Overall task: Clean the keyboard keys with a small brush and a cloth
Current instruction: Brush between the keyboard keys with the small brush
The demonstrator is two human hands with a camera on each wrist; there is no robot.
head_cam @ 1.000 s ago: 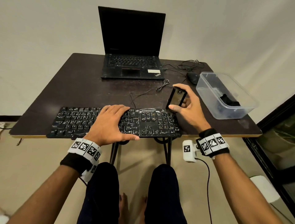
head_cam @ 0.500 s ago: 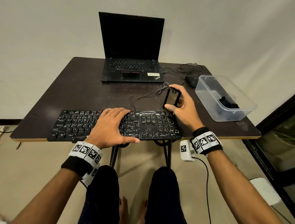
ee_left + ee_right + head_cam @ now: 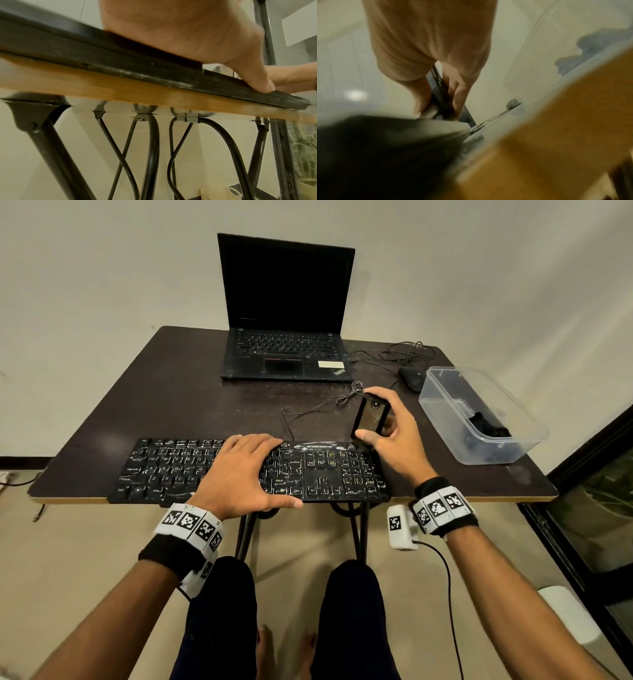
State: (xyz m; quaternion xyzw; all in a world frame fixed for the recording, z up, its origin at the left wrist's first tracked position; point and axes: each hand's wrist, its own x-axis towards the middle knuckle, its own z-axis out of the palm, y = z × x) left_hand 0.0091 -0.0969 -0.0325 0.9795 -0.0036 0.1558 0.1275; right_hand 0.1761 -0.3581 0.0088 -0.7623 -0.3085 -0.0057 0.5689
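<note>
A black keyboard (image 3: 164, 470) lies along the front edge of the dark table (image 3: 191, 392). My left hand (image 3: 246, 463) rests flat on its middle keys, fingers straight, thumb at the near edge; the left wrist view shows the palm (image 3: 197, 33) pressing on the keyboard's rim (image 3: 120, 65). My right hand (image 3: 387, 426) grips a flat black brush (image 3: 370, 416) between thumb and fingers, held upright with its lower end at the keyboard's far right corner. In the right wrist view the fingers (image 3: 460, 88) clasp the brush (image 3: 441, 97). A dark cloth (image 3: 486, 426) lies in a clear plastic box (image 3: 445, 392).
An open black laptop (image 3: 284, 350) stands at the table's back. A mouse (image 3: 412, 378) and loose cables (image 3: 318, 405) lie between the laptop and the box. The box sits at the right edge. Metal table legs (image 3: 150, 148) run below.
The right hand has drawn the brush slightly nearer and lower, onto the keyboard's far right corner. The left hand has stayed flat on the keys.
</note>
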